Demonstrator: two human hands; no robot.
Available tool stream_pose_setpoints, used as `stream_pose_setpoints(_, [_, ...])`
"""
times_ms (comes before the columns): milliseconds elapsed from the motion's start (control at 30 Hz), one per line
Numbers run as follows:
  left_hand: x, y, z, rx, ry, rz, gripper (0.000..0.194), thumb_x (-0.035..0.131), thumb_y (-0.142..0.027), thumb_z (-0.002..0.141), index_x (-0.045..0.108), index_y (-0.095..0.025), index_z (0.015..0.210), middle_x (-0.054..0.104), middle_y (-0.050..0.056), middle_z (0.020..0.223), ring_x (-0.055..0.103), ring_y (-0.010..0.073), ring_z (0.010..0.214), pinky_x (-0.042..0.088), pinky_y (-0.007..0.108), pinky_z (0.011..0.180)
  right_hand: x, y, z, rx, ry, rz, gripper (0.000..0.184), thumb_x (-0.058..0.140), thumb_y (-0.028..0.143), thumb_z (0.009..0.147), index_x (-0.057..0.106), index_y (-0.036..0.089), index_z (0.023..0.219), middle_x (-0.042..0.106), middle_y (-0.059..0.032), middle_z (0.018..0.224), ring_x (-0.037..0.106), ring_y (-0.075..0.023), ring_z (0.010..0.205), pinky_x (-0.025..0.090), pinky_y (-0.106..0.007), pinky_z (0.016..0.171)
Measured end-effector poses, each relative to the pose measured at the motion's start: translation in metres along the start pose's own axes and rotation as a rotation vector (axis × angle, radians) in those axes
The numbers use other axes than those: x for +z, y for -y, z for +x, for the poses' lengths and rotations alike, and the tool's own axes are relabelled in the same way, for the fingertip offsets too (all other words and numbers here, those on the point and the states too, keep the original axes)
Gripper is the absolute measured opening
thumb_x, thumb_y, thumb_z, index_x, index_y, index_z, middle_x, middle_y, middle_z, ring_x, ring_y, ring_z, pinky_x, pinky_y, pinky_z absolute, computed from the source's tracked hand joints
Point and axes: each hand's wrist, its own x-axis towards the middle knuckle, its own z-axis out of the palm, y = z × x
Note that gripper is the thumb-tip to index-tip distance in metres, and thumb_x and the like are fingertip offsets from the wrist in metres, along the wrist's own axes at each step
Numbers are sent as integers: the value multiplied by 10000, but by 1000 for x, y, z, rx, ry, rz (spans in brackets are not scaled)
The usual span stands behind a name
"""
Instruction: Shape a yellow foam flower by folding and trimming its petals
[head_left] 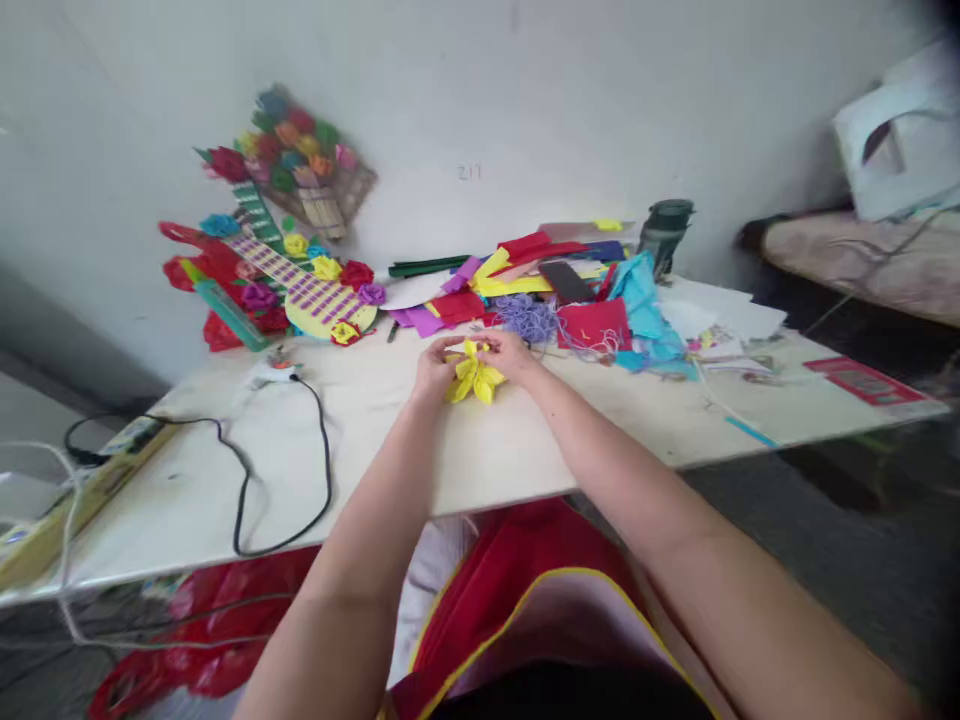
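A yellow paper flower [475,376] with pointed petals faces me just above the table, between my two hands. My left hand [435,366] has its fingers closed on the flower's left side. From the right, my right hand [508,354] grips the flower's upper edge with bent fingers. The fingertips of both hands are partly hidden behind the petals. Just past my right hand lies a tangle of purple yarn [528,316].
Coloured paper strips [517,262], a dark phone [566,282] and blue crepe paper [643,305] pile up at the back. A flower-covered paper guitar [307,290] leans at the left. A black cable [241,480] loops over the table, and a dark bottle [664,235] stands by the wall.
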Motion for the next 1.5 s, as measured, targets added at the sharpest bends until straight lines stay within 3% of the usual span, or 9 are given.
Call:
stream_pose_setpoints(233, [1,-4,-7,9,-1,17,505,757,-320,497,650,-159,964,690,5,664,592,136,521,430,234,499,0,-4,1,-13,-21,29,382,593,54,701,722,138,1051,733,-70,976,664,-161,827,538,-327,807])
stream_pose_setpoints(533, [0,-8,-8,-6,-34,54,495,732,-293,508,666,-160,981,707,28,716,626,162,583,450,238,506,-1,-3,-1,-35,-29,51,365,585,61,703,723,149,1029,734,-69,1022,673,-164,896,537,-341,869])
stream_pose_setpoints(1033, [-1,-3,-4,-6,-13,38,584,803,-290,438,653,-144,983,704,32,689,605,152,522,449,249,493,0,-6,0,-59,-24,47,361,586,44,698,722,162,1011,733,-62,1036,675,-160,925,539,-333,880])
stream_pose_setpoints(1500, [-2,0,0,19,-60,59,503,666,-154,478,667,-144,980,667,-11,611,595,138,517,463,252,548,0,-3,-4,-55,2,77,387,572,82,699,713,168,1049,732,-47,969,666,-139,861,542,-308,838])
